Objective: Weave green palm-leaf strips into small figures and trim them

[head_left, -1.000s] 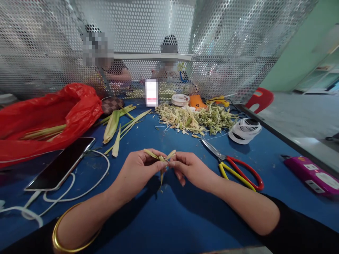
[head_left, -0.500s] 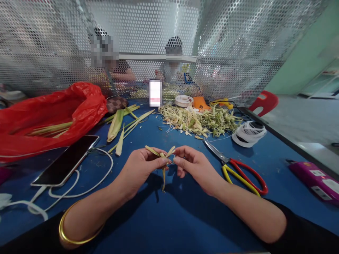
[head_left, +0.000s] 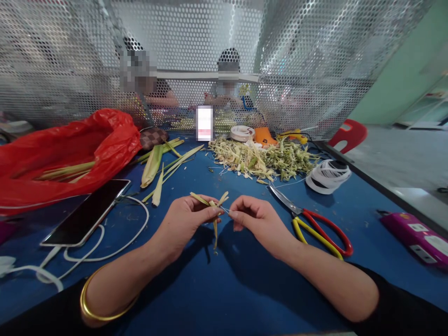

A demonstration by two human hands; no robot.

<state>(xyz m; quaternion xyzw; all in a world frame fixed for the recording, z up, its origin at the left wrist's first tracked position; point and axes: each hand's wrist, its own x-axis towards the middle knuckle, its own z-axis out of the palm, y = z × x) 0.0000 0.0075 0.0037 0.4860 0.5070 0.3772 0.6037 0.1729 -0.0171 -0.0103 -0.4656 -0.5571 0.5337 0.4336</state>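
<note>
Between its thumb and fingers, my left hand [head_left: 189,215] pinches a small knotted piece of pale green-yellow leaf strips [head_left: 215,228]. Short ends stick up from it and one strip hangs below. My right hand [head_left: 257,218] is closed on a thin whitish thread [head_left: 226,209] that runs across to the leaf piece. Beside the right hand lie scissors [head_left: 297,210] with one red and one yellow handle. Behind both hands sits a heap of small knotted leaf pieces [head_left: 262,161].
Long leaves [head_left: 153,167] and a red plastic bag [head_left: 115,126] lie at the left, near a tablet-like device [head_left: 87,214] with a white cable. At right are a white roll [head_left: 328,177] and a purple power strip [head_left: 416,239]. A perforated metal screen [head_left: 189,51] stands behind, people beyond it.
My right hand has drawn slightly away from the left, and the thread now shows stretched between them. The left hand still holds the leaf piece in nearly the same place.
</note>
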